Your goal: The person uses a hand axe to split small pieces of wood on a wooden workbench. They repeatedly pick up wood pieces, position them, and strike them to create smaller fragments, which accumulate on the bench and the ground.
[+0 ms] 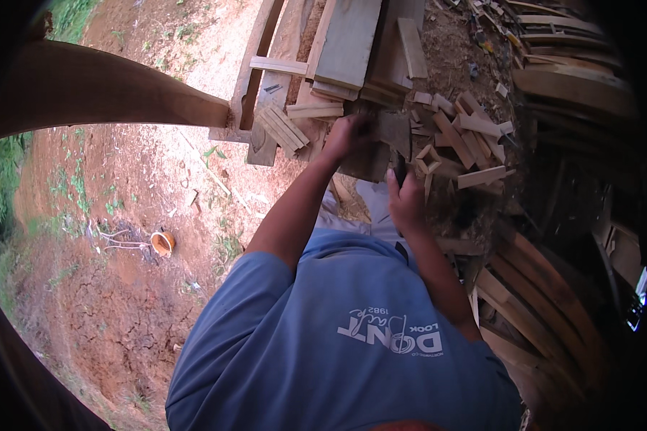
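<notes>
My right hand (407, 195) is closed round the dark handle of a broad-bladed cleaver (395, 134), whose grey, wide blade points away from me. Just left of the blade, my left hand (350, 135) reaches over a dark wooden board (365, 162) at the near end of the workbench. Its fingers are blurred and in shadow, so whatever they hold or press cannot be made out. Several short pale wood strips (283, 129) lie side by side to the left of that hand, beside another short strip (315, 110).
Thick planks (347, 43) are stacked beyond my hands, with a loose slat (412, 47) on top. Cut wood pieces (474, 140) are heaped at the right. A dark curved beam (108, 90) juts in from the left. An orange bucket (162, 243) sits on the dirt; curved timbers (546, 302) lean at the right.
</notes>
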A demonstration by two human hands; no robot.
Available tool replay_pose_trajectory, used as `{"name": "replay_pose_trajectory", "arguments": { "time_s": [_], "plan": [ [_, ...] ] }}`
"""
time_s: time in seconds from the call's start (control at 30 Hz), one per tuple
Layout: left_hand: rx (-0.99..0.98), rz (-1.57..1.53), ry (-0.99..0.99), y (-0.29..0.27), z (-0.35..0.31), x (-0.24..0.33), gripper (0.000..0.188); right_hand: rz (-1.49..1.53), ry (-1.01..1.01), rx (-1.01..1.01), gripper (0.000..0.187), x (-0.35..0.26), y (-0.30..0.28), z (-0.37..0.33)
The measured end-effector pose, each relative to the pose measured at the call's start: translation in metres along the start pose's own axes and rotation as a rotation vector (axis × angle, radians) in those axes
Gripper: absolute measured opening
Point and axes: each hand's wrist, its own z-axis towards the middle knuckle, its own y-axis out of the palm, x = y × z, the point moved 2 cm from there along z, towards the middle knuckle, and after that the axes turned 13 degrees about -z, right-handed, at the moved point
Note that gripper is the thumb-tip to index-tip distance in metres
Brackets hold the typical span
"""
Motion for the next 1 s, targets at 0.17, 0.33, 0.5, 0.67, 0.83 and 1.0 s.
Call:
{"name": "replay_pose_trajectory", "arguments": {
  "time_s": [0.17,0.33,0.5,0.67,0.83,1.0],
  "plan": [
    [0.020,-0.075,0.053,0.001,0.005,-0.022,0.046,-0.134,0.055,-0.125,0.032,0.027,0.022,0.011],
    [-0.010,0.046,0.012,0.002,0.001,-0.011,0.048,0.105,0.130,-0.095,0.034,-0.011,-0.015,-0.005],
    [0.014,0.046,0.088,0.002,0.002,-0.006,0.048,-0.061,0.087,-0.106,0.034,0.011,0.011,0.000],
    [-0.008,0.079,0.105,-0.003,0.008,-0.015,0.048,-0.053,0.082,-0.135,0.033,0.026,0.020,0.006],
    [-0.007,0.002,0.050,0.001,0.001,-0.001,0.047,0.130,0.127,-0.038,0.032,0.007,-0.003,-0.010],
    [0.025,-0.076,0.078,0.002,0.000,-0.012,0.049,-0.117,0.043,-0.114,0.034,0.036,0.032,0.000]
  ]
}}
